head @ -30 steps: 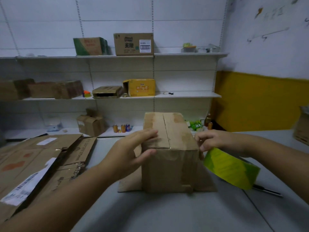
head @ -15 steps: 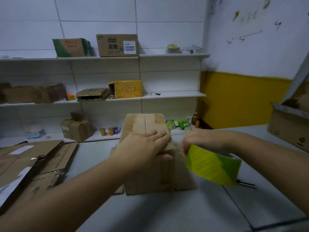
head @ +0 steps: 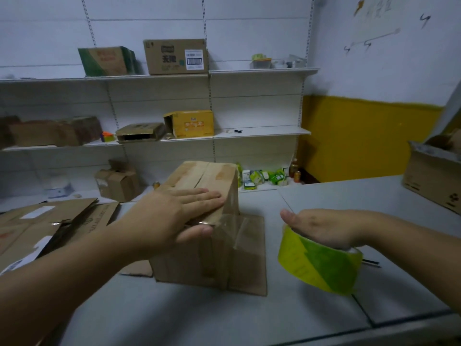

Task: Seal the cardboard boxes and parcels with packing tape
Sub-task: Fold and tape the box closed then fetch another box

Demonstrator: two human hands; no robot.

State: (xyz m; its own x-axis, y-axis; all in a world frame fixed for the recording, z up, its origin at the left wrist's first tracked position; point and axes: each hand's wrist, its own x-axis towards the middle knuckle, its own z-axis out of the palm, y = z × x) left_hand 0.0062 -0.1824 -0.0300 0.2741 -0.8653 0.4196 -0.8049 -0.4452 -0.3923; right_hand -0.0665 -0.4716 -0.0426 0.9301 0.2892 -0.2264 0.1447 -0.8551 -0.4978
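A brown cardboard box stands on a flat piece of cardboard on the grey table. Its top flaps are closed, with clear tape running over the near top edge and down the front. My left hand lies flat on the box's top, fingers straight, thumb against the front face. To the right of the box, my right hand holds a yellow-green tape roll above the table, fingers hidden inside the roll's core.
Flattened cardboard sheets lie at the left of the table. An open brown box sits at the far right edge. A pen lies behind the roll. White shelves with several boxes line the back wall.
My right hand has pulled the tape roll away from the box to the right. My left hand has flattened and slid along the box's top over the tape.
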